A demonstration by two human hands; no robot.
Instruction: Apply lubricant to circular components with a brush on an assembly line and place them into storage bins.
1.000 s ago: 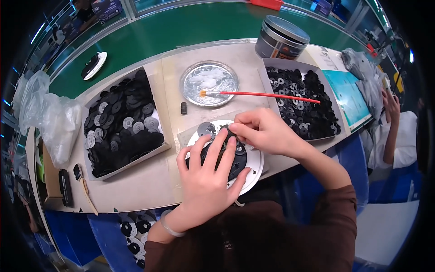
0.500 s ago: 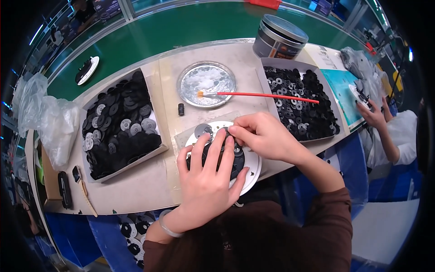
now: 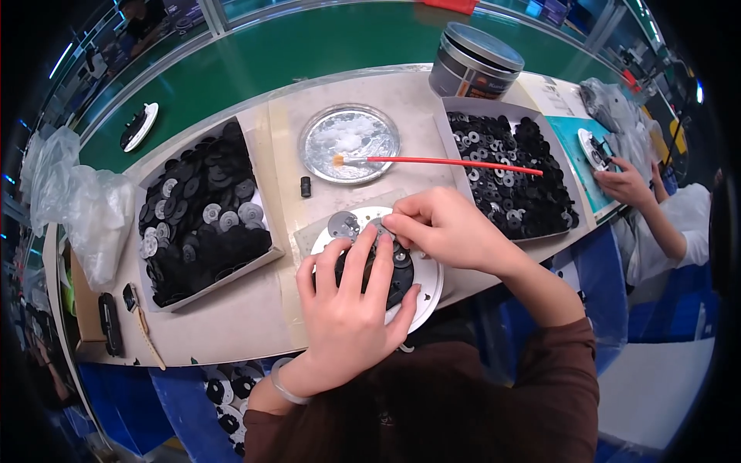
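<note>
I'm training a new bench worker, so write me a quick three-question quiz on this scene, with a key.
1. True or false: the red-handled brush lies with its bristle end over the round metal dish.
2. Which of the wearer's hands lies with fingers spread over the white round base? A) right B) left
3. Fill in the blank: in the picture, the wristwatch lies to the ____ of the dish.

Key:
1. True.
2. B, the left hand.
3. Left.
</note>
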